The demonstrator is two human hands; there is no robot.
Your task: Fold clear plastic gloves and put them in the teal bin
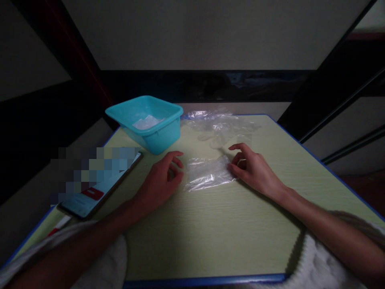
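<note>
Plastic first: one small, flat, clear plastic bag, glossy and creased, lay mid-table between the two hands. Left hand: bare, palm turned inward, thumb and fingertips apart with nothing between them, just beside the bag's left edge. Right hand: thumb at the bag's right edge, index finger lifted well apart from it, other fingers curled; whether these pinched the film I could not tell.

Behind the bag, a loose heap of crumpled transparent plastic spread toward the far edge. Blue showed at its left end; print or table edge, I could not say. Near the left hand stood a turquoise plastic basin, flared rim, some white, sheet-like material inside.

Writing: a dark-edged smartphone lay at the left, screen lit, partly masked by mosaic blocks. A red patch on the display bore a pale mark too blurred to read. Beside its near end, a slim white-and-red object lay partly behind the white knitted left sleeve. Tabletop: pale, wood-grained, edged in blue.
</note>
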